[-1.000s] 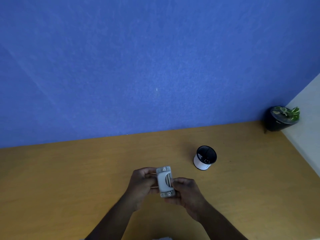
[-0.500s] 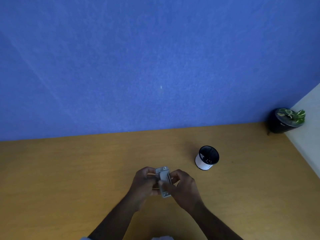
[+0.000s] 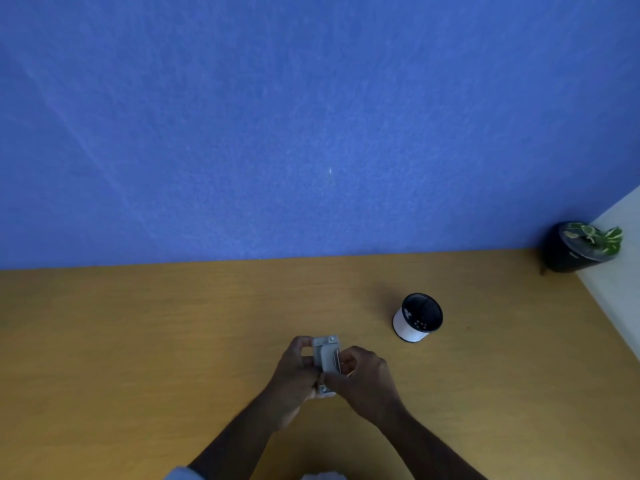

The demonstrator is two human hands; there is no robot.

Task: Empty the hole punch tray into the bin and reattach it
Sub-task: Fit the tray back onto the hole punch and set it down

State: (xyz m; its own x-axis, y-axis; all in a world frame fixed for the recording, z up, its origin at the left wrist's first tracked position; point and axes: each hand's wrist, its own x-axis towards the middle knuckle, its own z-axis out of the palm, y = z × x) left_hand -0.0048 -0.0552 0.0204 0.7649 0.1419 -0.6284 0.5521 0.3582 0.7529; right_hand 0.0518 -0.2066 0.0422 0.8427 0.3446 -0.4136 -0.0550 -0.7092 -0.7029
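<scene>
A small grey metal hole punch (image 3: 327, 356) is held above the wooden desk, its long side pointing away from me. My left hand (image 3: 294, 370) grips its left side with the thumb curled over the top end. My right hand (image 3: 362, 377) wraps its right side, fingers pressed on the pale middle part. Whether the tray is on or off the punch is hidden by my fingers. The bin (image 3: 417, 317), a small round cup with a black mesh rim and a white band, stands to the right and further back, with a few white paper dots inside.
The wooden desk (image 3: 138, 341) ends at a blue partition wall (image 3: 277, 133). A black pot with a green plant (image 3: 581, 247) sits in the far right corner beside a white side wall (image 3: 620, 271).
My right hand has slid up from the punch's lower right corner and now covers more of its right side. Both hands have drawn closer together around it.
</scene>
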